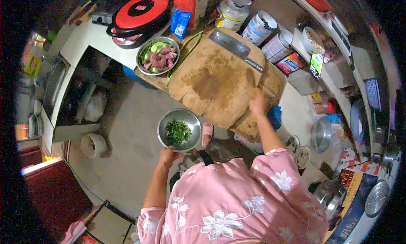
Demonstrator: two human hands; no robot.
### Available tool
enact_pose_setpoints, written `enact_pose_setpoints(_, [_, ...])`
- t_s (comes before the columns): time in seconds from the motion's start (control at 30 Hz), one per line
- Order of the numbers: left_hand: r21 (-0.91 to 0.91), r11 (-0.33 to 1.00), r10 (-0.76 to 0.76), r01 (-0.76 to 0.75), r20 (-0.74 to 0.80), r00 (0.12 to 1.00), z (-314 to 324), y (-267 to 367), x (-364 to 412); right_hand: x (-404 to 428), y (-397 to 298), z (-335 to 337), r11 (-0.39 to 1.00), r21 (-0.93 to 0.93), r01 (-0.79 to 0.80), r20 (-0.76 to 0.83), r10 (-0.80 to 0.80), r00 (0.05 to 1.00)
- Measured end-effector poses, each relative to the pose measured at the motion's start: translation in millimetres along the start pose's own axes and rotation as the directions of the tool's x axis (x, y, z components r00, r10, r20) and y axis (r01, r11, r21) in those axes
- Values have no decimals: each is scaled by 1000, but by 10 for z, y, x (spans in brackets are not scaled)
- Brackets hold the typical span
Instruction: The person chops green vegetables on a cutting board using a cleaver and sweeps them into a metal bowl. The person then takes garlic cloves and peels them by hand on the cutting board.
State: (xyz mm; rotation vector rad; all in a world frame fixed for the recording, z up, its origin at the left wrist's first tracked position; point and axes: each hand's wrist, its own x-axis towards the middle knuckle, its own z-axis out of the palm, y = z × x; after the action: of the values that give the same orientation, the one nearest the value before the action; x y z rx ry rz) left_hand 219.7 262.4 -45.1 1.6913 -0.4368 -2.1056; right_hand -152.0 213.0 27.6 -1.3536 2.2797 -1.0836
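Observation:
My left hand (169, 156) grips the near rim of a metal bowl (195, 139), held in front of the board's edge above the floor. Chopped green leaves (177, 132) lie in the bottom of that bowl. At the right part of a thick wooden chopping board (219, 98) is my right hand (258, 101), blurred; its fingers are not clear enough to show whether they hold anything. The board's surface is stained dark and wet in the middle. A cleaver (230, 44) lies flat along its far edge, handle to the right.
A metal bowl of sliced meat and green vegetable (158, 56) stands left of the board, beside long green stalks (190, 49). Behind are a red-lidded pan (141, 9), a blue packet (180, 23) and several cans (260, 27). A white bucket (93, 144) stands on the floor.

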Motion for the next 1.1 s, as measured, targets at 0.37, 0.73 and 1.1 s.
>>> enact_pose_setpoints(0.37, [46,996,-65,72,-145,987,184,148,-136,240,-615,565,917,236,320,259,-377,889])
enact_pose_setpoints(0.73, [-107,994,-23,4,-182,983,-100,-24,-23,-258,-928,979,588,317,745,418,-791,447])
enact_pose_setpoints(1.1, [355,920,170,-167,21,985,-133,10,-19,-566,-646,431,976,93,-198,645,93,759])
